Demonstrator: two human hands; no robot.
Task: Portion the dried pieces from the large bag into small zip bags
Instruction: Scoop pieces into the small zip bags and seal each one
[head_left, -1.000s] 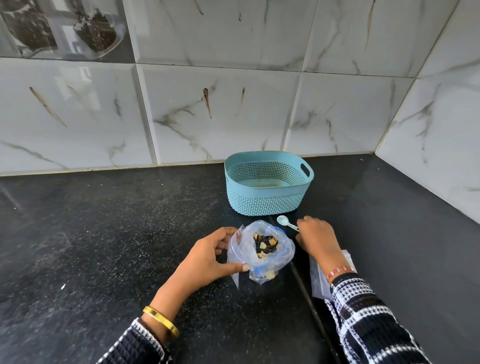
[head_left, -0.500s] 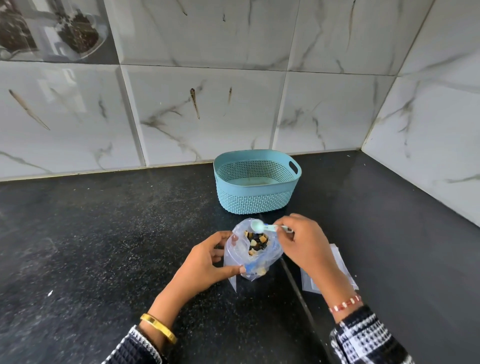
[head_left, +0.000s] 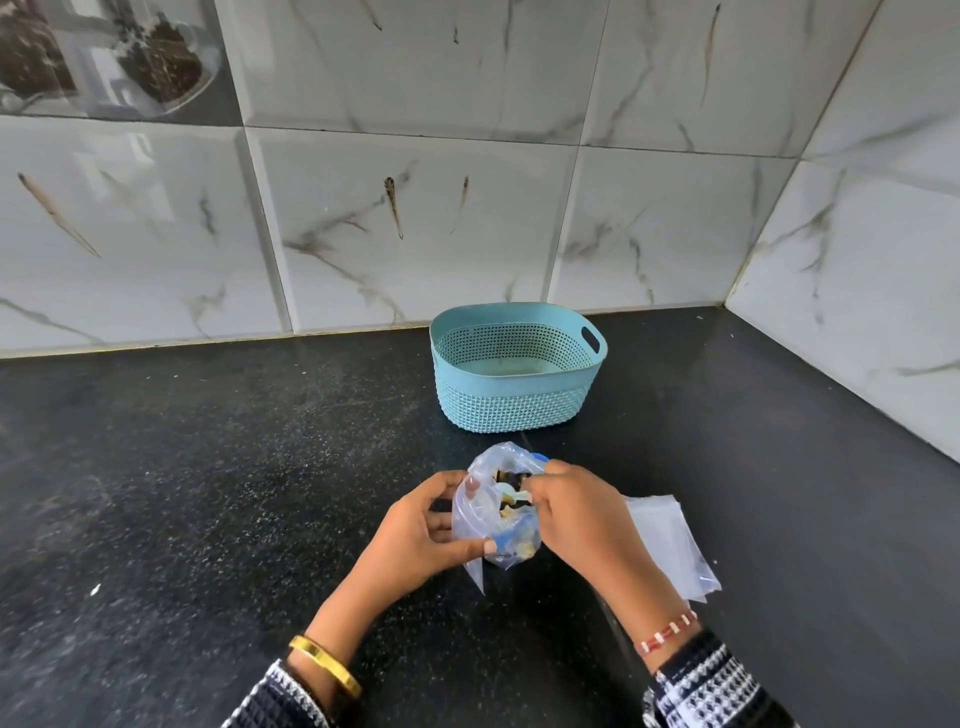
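The large bag (head_left: 480, 512) of clear plastic stands roughly upright on the black countertop (head_left: 208, 467), its long axis near vertical and its mouth opening upward and slightly toward the camera, with one flat corner of plastic trailing down toward the near edge. The left hand (head_left: 415, 530) grips the bag's left side, thumb curled across the lower front and fingertips hooked on the rim, holding the mouth open. The right hand (head_left: 576, 514) pinches the handle of a small pale spoon (head_left: 511, 492), whose bowl points left into the bag's mouth above the dried pieces (head_left: 511, 530), a mix of dark and tan bits; most of them are veiled by crumpled plastic and by the right hand, and a blue patch low in the bag may be a label or a seal, hard to tell. A flat stack of small zip bags (head_left: 670, 540) lies just right of the right wrist, partly covered by it. A teal perforated basket (head_left: 514, 400) sits behind the bag, near it but apart, close to the marble-tiled wall (head_left: 415, 218). Broad open counter stretches to the left; to the right the side wall closes the corner. Both forearms, in patterned sleeves, are cut off by the lower edge
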